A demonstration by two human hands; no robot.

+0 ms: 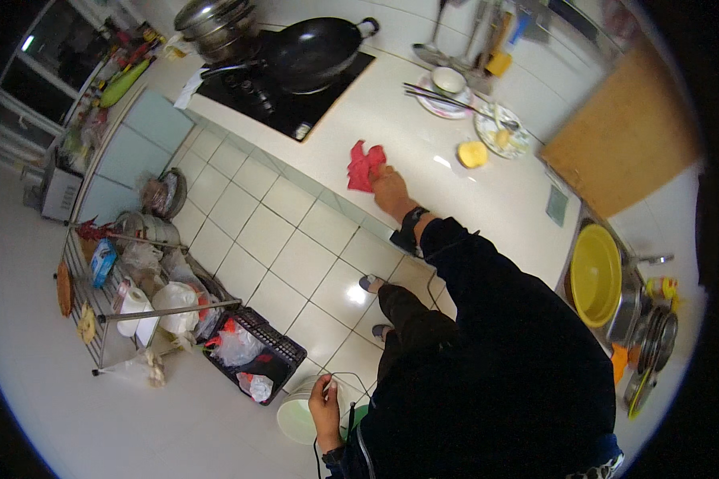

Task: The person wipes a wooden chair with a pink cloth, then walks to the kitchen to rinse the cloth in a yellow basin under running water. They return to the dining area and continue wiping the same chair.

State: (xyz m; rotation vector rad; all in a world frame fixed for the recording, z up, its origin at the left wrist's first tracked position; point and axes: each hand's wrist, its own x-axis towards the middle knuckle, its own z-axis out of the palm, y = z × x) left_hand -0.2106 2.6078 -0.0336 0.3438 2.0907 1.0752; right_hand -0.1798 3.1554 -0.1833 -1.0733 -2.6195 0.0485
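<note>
My right hand (pixel 389 188) is on the white countertop, closed on a crumpled red cloth (pixel 364 167) that lies against the surface. To its upper left is a black wok (pixel 314 51) on a dark glass cooktop (pixel 299 120). On the other side are a yellow sponge-like block (pixel 472 154), a patterned plate (pixel 518 143) with a spoon and food scraps, and a small white bowl (pixel 448 81) on another plate with dark chopsticks (pixel 434 97). My left hand (pixel 325 410) is low beside my body, above a pale bucket (pixel 296 419), with a thin dark cable (pixel 350 375) at its pinched fingertips.
A metal rack (pixel 168 310) with bags and a black plastic crate (pixel 290 353) stand on the tiled floor. A yellow basin (pixel 596 275) sits at the sink. A large wooden board (pixel 629 132) leans on the wall. A steamer pot (pixel 215 27) stands behind the cooktop.
</note>
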